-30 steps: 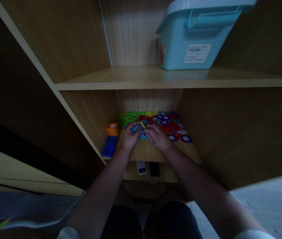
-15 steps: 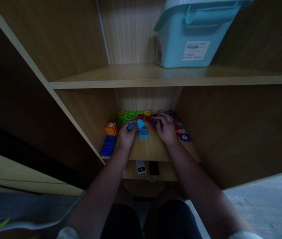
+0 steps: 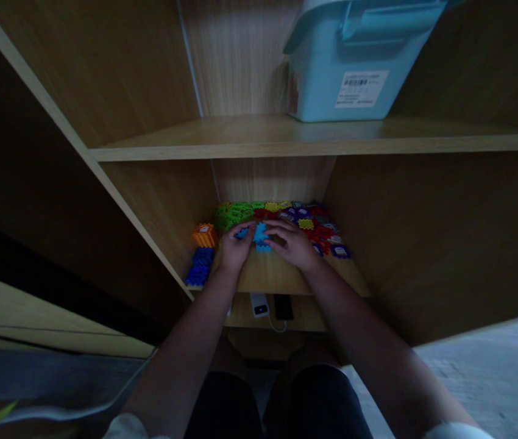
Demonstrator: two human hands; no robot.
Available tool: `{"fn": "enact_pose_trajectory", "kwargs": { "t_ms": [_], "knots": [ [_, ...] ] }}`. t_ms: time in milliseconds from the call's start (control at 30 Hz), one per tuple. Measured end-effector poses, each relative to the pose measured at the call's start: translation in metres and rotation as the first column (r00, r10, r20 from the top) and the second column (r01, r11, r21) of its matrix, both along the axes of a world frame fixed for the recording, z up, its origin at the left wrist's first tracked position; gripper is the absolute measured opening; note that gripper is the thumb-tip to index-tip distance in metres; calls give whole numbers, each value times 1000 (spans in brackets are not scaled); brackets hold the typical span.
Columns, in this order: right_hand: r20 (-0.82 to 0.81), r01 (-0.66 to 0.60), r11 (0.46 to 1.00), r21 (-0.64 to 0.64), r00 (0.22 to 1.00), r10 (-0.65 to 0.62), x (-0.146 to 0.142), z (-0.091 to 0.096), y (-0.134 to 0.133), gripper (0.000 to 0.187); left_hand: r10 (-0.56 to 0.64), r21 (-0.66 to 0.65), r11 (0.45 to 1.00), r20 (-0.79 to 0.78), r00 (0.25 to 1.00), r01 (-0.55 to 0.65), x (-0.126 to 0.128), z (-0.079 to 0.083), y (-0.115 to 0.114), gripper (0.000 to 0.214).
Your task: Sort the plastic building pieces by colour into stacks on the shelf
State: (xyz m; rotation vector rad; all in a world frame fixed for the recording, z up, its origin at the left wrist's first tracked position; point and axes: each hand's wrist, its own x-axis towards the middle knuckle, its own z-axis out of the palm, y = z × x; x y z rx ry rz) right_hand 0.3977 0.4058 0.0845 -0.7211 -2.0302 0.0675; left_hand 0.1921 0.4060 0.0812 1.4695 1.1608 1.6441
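Observation:
Both my hands reach into a low wooden shelf compartment. My left hand is closed, pinching light blue plastic building pieces. My right hand lies curled beside it, fingertips touching the same light blue pieces. Behind the hands lies a spread of loose pieces: green ones at the back left, yellow, purple and red to the right. An orange stack and a dark blue stack stand at the left edge of the shelf.
A light blue lidded storage bin with a white label sits on the shelf above. Below the working shelf lie a white power bank and a dark phone joined by a cable. My knees show at the bottom.
My right hand went back to the loose pile half a second ago and has returned to the light blue pieces beside my left hand. The left hand has barely moved.

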Motion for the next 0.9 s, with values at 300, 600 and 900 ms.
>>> {"fn": "enact_pose_trajectory", "kwargs": {
  "t_ms": [300,600,900],
  "knots": [
    [-126,34,985,-168,990,-56,10,-8,4,20,59,3,998,57,997,-59,0,-12,12,35],
    [9,76,966,-248,997,-76,15,-20,7,23,105,-21,994,0,994,-105,-4,-14,12,33],
    [-15,58,952,-301,998,-65,12,-25,11,25,69,-59,996,46,997,-66,-1,-11,9,27]
  ]
}}
